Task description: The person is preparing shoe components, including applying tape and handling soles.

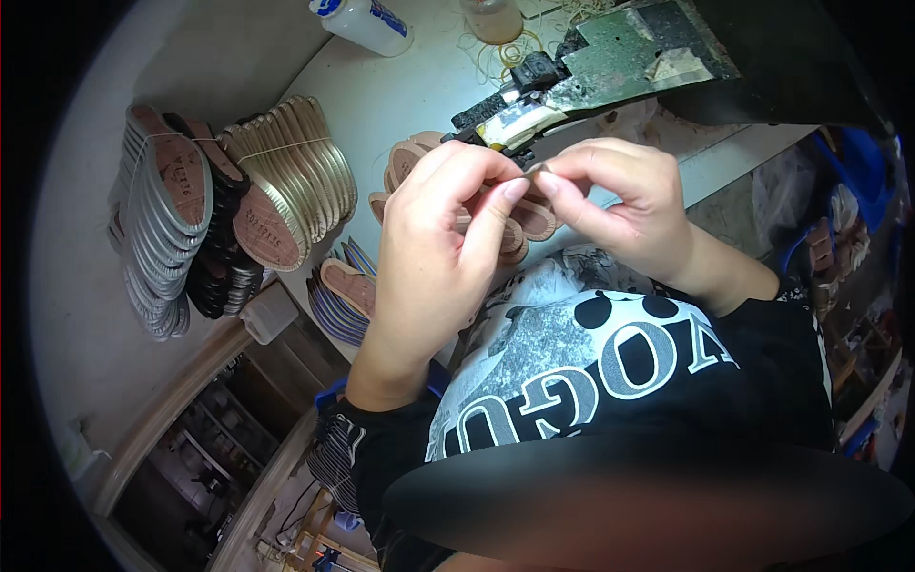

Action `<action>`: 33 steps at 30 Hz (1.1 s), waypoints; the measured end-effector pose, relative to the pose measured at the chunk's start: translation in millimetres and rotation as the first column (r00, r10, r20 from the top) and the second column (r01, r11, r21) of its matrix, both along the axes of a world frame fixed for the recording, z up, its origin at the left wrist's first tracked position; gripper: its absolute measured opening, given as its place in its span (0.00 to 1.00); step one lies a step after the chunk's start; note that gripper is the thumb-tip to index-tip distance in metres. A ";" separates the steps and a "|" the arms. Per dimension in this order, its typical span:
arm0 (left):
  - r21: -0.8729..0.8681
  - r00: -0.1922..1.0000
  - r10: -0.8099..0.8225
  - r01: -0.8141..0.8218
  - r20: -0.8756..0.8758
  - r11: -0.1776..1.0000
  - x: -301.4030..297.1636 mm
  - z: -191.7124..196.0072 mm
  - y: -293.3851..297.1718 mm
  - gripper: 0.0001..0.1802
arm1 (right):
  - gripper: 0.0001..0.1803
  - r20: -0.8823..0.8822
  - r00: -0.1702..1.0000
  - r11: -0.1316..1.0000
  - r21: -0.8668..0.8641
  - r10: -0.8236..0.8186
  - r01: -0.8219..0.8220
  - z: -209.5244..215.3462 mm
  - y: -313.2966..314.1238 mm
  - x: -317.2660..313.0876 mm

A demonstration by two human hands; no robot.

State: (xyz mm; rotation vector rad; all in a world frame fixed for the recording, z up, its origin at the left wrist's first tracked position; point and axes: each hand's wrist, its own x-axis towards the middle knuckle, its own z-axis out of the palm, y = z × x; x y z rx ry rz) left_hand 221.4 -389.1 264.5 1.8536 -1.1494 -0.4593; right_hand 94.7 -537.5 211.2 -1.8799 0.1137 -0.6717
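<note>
My left hand (440, 217) and my right hand (631, 195) meet fingertip to fingertip in front of my chest. Each one pinches with thumb and index finger. Between the tips shows a tiny, thin, pale bit (535, 169), too small to name. Just beyond the hands is the head of a green, worn machine (629, 62), perhaps a sewing machine, with a dark part at its near end. Brown shoe insoles (532, 217) lie on the table below and behind my fingers, partly hidden by them.
Tied bundles of silver-edged insoles (172, 224) and gold-edged insoles (305, 172) stand at the left, with dark ones between. A stack with blue edges (343, 291) sits nearer. A white bottle (367, 24), a jar (493, 17) and loose yellowish bands (510, 57) are on the white table (419, 91).
</note>
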 end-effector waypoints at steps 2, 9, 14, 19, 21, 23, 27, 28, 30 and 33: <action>0.038 1.000 0.011 -0.011 -0.012 0.999 3.0 1.2 -5.3 0.04 | 0.07 -0.095 0.995 0.998 0.063 -0.010 0.016 6.5 -1.6 2.1; 0.100 0.995 -0.015 0.005 0.094 0.995 16.0 -4.6 -13.8 0.05 | 0.10 -0.271 0.943 0.874 0.485 0.191 -0.037 12.1 -6.5 6.3; 0.082 0.997 0.012 -0.018 0.071 0.996 25.1 -3.0 -20.1 0.05 | 0.09 -0.228 0.961 0.851 0.526 0.159 -0.016 14.0 -7.5 11.2; 0.075 1.000 -0.020 0.019 0.009 0.997 31.5 -0.2 -23.4 0.06 | 0.10 -0.276 0.953 0.913 0.408 0.127 -0.004 19.6 -15.2 11.9; 0.073 0.999 -0.036 0.036 0.000 0.997 32.6 -2.7 -25.5 0.06 | 0.10 -0.247 0.962 0.915 0.403 0.112 -0.003 17.0 -13.4 13.8; 0.073 0.999 -0.049 0.049 -0.006 0.996 32.8 -3.9 -27.4 0.06 | 0.11 -0.216 0.971 0.917 0.400 0.101 -0.006 15.8 -11.4 15.4; 0.088 0.993 -0.094 0.088 0.071 0.992 35.9 -6.2 -30.7 0.06 | 0.13 -0.285 0.954 0.919 0.393 0.090 0.031 19.7 -10.7 16.8; 0.098 0.992 -0.095 0.087 0.082 0.991 36.5 -6.9 -31.3 0.06 | 0.14 -0.323 0.942 0.921 0.387 0.089 0.046 21.8 -11.3 16.9; 0.100 0.993 -0.085 0.077 0.081 0.992 35.9 -7.9 -33.8 0.07 | 0.14 -0.332 0.940 0.922 0.383 0.077 0.060 24.3 -11.7 17.9; 0.132 0.982 -0.115 0.095 0.149 0.987 39.9 -3.4 -38.9 0.06 | 0.15 -0.337 0.941 0.943 0.320 0.026 0.089 25.1 -11.2 21.7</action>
